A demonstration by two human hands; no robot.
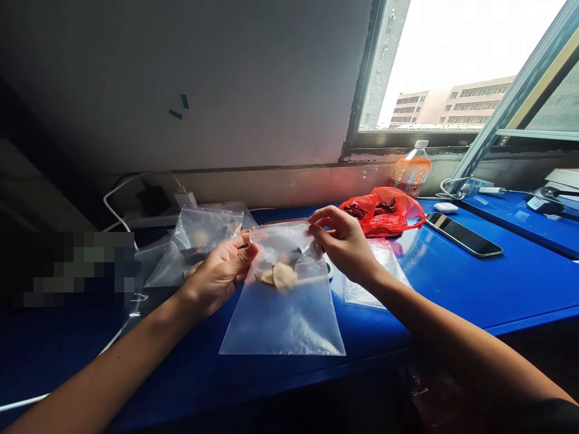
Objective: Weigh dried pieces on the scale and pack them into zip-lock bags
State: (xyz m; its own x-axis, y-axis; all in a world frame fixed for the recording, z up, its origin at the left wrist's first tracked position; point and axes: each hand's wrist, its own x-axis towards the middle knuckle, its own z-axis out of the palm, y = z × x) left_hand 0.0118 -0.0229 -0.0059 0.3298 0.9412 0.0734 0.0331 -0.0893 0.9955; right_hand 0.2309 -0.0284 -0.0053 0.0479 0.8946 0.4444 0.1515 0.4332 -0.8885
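Observation:
A clear zip bag (283, 325) hangs between my hands over the front of the blue table, its top rim with a reddish line. Pale dried slices (283, 276) and a dark piece show in its upper half; I cannot tell whether all are inside or partly behind it. My left hand (221, 265) pinches the bag's upper left edge. At the upper right corner, my right hand (341, 241) grips the rim between thumb and fingers. Just behind my left hand lie filled clear bags (205, 226) with dark and pale pieces.
A red plastic bag (384, 214) with dark dried pieces lies on the blue table (456, 286), in front of an orange drink bottle (412, 169). Flat clear bags (373, 289) lie beneath my right forearm. A phone (465, 234), a white case (446, 207) and a white cable (108, 199) are also there.

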